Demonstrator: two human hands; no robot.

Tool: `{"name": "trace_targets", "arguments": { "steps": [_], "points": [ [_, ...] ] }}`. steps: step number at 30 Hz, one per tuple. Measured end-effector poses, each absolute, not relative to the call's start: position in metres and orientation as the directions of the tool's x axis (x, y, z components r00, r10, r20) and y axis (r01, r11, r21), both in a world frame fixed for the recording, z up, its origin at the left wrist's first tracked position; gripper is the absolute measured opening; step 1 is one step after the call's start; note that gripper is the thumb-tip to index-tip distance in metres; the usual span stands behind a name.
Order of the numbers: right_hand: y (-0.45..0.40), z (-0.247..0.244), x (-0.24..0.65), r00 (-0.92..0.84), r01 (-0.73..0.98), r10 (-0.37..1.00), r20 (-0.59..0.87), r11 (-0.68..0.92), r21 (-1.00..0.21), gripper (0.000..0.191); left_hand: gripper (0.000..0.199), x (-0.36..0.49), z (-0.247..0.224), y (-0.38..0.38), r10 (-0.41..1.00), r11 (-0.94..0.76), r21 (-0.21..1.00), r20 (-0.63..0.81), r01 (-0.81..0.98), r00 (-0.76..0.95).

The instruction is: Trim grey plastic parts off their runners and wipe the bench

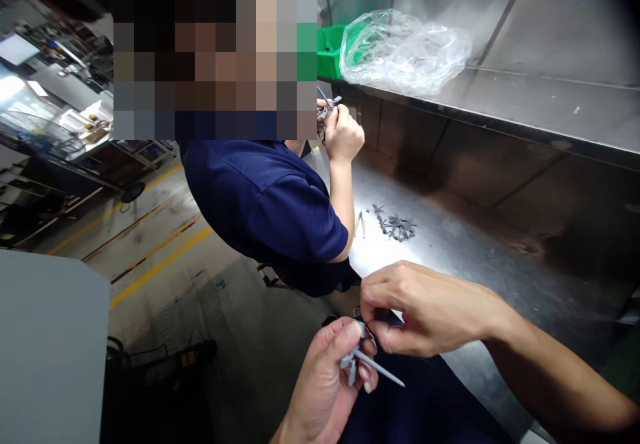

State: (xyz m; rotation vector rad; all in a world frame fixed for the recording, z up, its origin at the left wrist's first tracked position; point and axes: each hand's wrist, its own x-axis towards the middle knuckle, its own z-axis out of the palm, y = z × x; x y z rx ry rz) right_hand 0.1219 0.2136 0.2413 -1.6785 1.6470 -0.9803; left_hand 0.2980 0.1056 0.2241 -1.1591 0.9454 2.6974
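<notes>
Low in the head view, my left hand is closed around a grey plastic piece, pinched between thumb and fingers. A long, thin, tapering stem sticks out from the piece toward the lower right. Just above it, my right hand has its fingers curled and thumb and fingertips brought together close to the left fingertips. Whatever those fingertips hold, if anything, is hidden. Both hands are over dark blue clothing in front of the metal table.
A co-worker in a navy shirt sits close on the left, holding a similar grey piece. Nippers and a pile of dark grey scraps lie on the table. A shelf bears a green bin and clear plastic bag.
</notes>
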Motion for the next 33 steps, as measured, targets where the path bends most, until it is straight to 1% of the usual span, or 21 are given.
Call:
{"name": "trace_targets", "arguments": {
  "steps": [7, 15, 21, 27, 33],
  "points": [
    [0.213, 0.239, 0.122, -0.056, -0.527, -0.984, 0.170, -0.116, -0.842, 0.006, 0.039, 0.305, 0.220, 0.106, -0.169, -0.826, 0.491, -0.684, -0.277, -0.709],
    [0.215, 0.237, 0.120, -0.075, -0.506, -0.982, 0.174, -0.113, -0.855, 0.012, 0.032, 0.305, 0.222, 0.106, -0.184, -0.819, 0.528, -0.613, -0.225, -0.769],
    [0.217, 0.236, 0.120, -0.087, -0.474, -0.979, 0.185, -0.122, -0.872, 0.012, 0.027, 0.306, 0.226, 0.105, -0.197, -0.820, 0.534, -0.602, -0.207, -0.774],
    [0.218, 0.233, 0.120, -0.110, -0.447, -0.976, 0.187, -0.119, -0.887, 0.007, 0.023, 0.310, 0.225, 0.105, -0.209, -0.833, 0.527, -0.586, -0.171, -0.783],
    [0.217, 0.232, 0.122, -0.112, -0.435, -0.975, 0.192, -0.126, -0.892, 0.007, 0.023, 0.312, 0.222, 0.104, -0.243, -0.795, 0.583, -0.557, -0.166, -0.794]
  ]
}}
